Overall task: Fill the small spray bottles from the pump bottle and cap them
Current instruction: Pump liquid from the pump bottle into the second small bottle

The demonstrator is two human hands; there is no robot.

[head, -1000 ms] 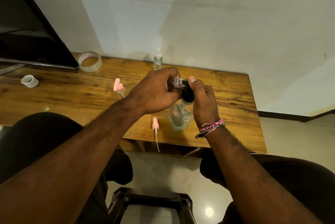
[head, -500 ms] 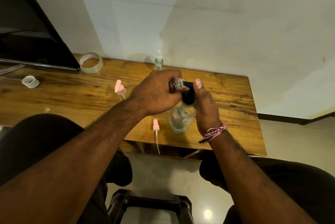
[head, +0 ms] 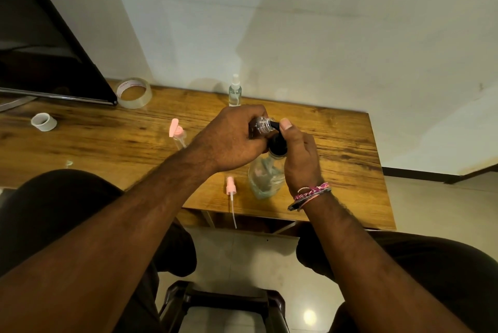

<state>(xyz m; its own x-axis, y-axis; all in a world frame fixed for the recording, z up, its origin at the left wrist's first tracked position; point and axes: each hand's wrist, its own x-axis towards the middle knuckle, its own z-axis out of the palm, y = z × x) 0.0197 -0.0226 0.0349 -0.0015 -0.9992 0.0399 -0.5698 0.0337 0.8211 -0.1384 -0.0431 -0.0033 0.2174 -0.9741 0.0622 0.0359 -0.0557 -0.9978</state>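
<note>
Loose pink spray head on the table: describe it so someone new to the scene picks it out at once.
Start at the wooden table and find its near edge, just left of the clear pump bottle under the person's hands. The loose pink spray head lies flat there, its thin dip tube hanging out past the edge. The other pink-topped piece lies further back on the table.

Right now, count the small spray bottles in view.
3: one held in the left hand at the pump nozzle, one pink-capped bottle mid-table, one clear capped bottle by the wall. Others may be hidden.
</note>
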